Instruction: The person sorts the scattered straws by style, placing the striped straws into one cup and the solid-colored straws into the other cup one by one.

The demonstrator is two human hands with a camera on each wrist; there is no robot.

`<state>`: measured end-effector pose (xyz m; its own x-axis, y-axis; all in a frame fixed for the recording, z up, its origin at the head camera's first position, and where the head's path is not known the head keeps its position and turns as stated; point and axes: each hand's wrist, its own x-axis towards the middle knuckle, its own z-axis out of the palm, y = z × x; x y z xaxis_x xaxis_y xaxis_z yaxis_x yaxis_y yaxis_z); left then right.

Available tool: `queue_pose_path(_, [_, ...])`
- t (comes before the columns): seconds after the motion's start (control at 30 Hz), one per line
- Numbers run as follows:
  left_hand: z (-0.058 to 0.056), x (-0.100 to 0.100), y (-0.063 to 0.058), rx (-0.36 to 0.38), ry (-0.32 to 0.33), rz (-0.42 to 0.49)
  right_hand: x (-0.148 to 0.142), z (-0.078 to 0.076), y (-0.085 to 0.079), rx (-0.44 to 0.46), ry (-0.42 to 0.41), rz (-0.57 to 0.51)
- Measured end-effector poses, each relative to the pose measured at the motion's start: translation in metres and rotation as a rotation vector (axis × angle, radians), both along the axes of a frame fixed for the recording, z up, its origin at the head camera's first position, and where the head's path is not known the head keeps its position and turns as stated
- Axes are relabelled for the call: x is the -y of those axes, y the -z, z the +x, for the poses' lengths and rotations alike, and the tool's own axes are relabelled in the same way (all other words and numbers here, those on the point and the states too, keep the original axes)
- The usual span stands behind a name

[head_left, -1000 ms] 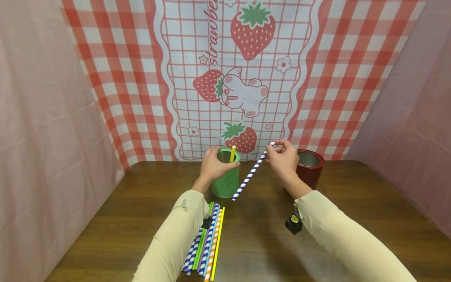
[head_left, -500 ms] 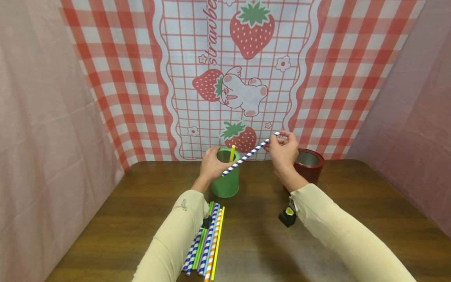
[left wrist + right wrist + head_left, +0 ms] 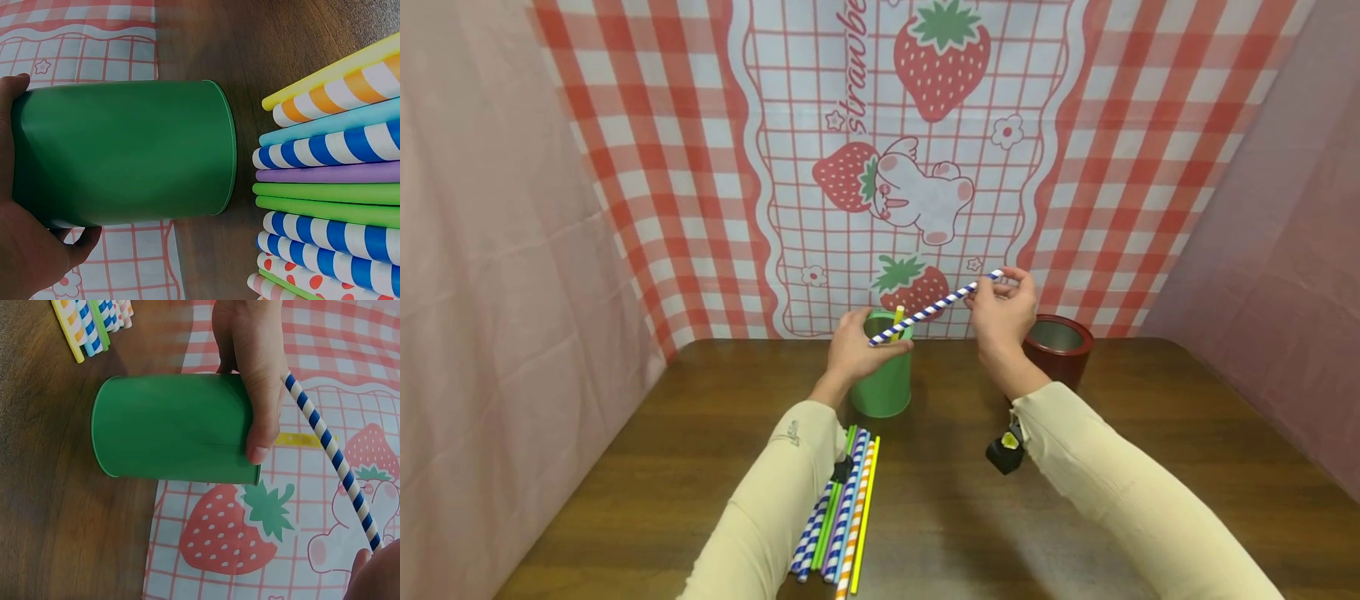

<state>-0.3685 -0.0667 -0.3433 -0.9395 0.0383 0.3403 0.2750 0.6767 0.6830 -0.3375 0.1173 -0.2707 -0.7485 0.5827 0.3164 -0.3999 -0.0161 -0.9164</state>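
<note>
Presently, the left hand [image 3: 854, 353] curls around the top of the green cylindrical can [image 3: 883, 390], while the right hand [image 3: 1004, 322] pinches the slim blue-and-white striped straw [image 3: 936, 308] near its upper end. This straw slants, its lower tip above the can, beside the left hand. Probably it is better to tilt it more upright, avoiding the white-dotted yellow straw [image 3: 900, 312] standing inside.

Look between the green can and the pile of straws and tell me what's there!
Nothing but a narrow, bare strip of brown table lies between the green can and the straws; the left wrist view shows it.
</note>
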Motion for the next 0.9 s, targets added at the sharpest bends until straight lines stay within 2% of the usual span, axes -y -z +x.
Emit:
queue_pose_path(0.2, [0.001, -0.002, -0.001, 0.025, -0.012, 0.034, 0.000, -0.001, 0.002, -0.006, 0.018, 0.009])
queue_pose_path(0.4, [-0.001, -0.001, -0.001, 0.030, -0.019, 0.027, 0.002, 0.000, 0.006, -0.041, 0.006, 0.042])
queue_pose_path(0.47, [-0.002, -0.001, -0.001, 0.029, -0.019, 0.025, 0.002, 0.000, 0.007, -0.052, 0.013, 0.094])
queue_pose_path(0.7, [-0.004, -0.001, 0.000, 0.016, -0.023, 0.014, 0.007, 0.003, 0.018, -0.114, 0.045, 0.381])
queue_pose_path(0.9, [-0.005, -0.002, 0.001, 0.024, -0.025, 0.009, 0.015, 0.005, 0.024, -0.142, 0.020, 0.472])
